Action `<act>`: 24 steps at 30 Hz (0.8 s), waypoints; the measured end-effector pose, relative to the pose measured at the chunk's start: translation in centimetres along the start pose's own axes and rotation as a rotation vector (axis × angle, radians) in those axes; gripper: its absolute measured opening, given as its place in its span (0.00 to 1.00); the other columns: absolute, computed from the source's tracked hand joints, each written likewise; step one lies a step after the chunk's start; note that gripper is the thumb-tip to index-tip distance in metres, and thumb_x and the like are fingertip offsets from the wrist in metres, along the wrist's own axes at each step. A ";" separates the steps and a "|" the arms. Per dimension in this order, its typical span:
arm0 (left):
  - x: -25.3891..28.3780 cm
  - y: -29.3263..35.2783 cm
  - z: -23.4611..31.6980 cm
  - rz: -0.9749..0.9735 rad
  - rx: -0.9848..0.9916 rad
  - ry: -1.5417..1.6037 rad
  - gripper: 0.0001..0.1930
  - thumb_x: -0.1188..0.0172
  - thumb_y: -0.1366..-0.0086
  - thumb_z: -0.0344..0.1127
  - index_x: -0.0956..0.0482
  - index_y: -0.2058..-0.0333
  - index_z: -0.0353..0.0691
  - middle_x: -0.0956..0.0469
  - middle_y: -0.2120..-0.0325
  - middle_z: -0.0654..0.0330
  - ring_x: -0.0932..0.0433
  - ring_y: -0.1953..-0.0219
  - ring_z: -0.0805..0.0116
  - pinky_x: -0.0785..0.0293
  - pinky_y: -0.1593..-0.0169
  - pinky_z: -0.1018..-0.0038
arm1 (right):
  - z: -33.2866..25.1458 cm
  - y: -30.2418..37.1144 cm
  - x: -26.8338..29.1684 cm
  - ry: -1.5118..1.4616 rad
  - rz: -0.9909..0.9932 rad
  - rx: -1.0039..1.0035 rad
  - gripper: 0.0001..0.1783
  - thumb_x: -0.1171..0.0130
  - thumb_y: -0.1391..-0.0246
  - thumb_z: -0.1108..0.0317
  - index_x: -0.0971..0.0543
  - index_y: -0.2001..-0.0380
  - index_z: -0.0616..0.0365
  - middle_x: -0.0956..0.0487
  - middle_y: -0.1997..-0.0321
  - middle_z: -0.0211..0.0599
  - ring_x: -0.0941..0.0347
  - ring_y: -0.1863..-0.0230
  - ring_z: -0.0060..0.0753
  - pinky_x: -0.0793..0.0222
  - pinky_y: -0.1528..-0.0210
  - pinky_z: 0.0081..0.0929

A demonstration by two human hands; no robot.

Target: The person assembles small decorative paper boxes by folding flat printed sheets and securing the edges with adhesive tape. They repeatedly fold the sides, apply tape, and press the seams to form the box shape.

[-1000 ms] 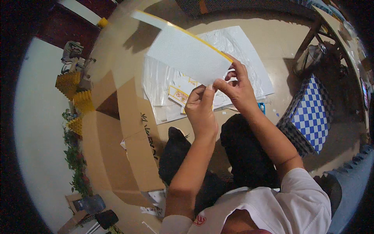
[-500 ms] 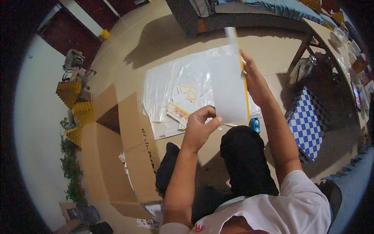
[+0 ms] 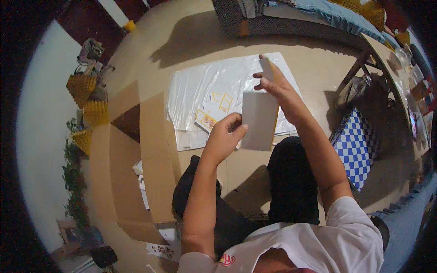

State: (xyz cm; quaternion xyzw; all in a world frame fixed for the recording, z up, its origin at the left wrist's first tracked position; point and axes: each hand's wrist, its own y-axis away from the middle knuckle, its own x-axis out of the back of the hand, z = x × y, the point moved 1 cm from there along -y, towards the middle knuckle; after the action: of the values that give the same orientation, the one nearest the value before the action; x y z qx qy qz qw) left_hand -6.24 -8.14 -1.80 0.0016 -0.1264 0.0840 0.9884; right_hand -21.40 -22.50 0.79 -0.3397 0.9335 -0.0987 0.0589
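My left hand [image 3: 224, 136] pinches the left edge of a white folding carton [image 3: 258, 120] with a thin yellow right edge. The carton stands upright over the floor in front of my knees. My right hand [image 3: 283, 91] is at its top, the fingers bent around a narrow raised flap. Behind the carton lie several flat white and yellow carton pieces [image 3: 207, 119], some with a printed pattern. They rest on a white plastic sheet [image 3: 191, 91] spread on the floor.
A large open brown cardboard box [image 3: 159, 150] stands at my left with white pieces inside. Blue-and-white checkered box [image 3: 356, 148] sits at right, near a wooden table [image 3: 387, 68] with clutter. A sofa [image 3: 291, 27] is at the back, plants [image 3: 75, 182] along the left wall.
My right hand has moved from the carton's right edge to its top, left and inward. The carton's top flap has bent down and the panel looks shorter. My left hand stays at the left edge.
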 end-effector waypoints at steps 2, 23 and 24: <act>-0.5 -0.1 -0.3 0.029 0.067 0.268 0.10 0.45 0.34 0.35 0.24 0.60 0.34 0.25 0.73 0.66 0.30 0.70 0.80 0.31 0.65 0.78 | 0.4 0.6 -1.3 0.088 -0.079 -0.040 0.39 0.54 0.39 0.43 0.48 0.31 0.48 0.35 0.39 0.44 0.33 0.48 0.35 0.40 0.41 0.34; 1.7 0.5 1.7 0.336 -0.048 0.516 0.12 0.42 0.35 0.33 0.25 0.55 0.35 0.19 0.67 0.59 0.24 0.67 0.78 0.29 0.62 0.80 | -0.1 1.8 -4.6 0.103 -0.233 0.008 0.26 0.54 0.38 0.45 0.25 0.43 0.45 0.37 0.34 0.48 0.43 0.32 0.41 0.47 0.34 0.34; 1.7 0.4 1.5 0.332 -0.053 0.536 0.12 0.41 0.35 0.33 0.25 0.55 0.35 0.19 0.67 0.59 0.23 0.67 0.78 0.29 0.63 0.80 | 0.0 1.8 -4.6 0.104 -0.238 0.008 0.26 0.54 0.38 0.45 0.25 0.43 0.46 0.37 0.34 0.48 0.43 0.32 0.41 0.47 0.34 0.34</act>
State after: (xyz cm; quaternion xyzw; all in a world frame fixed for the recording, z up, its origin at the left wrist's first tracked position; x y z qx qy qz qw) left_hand -5.07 -7.47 0.08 -0.0670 0.1377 0.2384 0.9590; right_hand -19.05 -18.16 0.62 -0.4421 0.8880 -0.1264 -0.0005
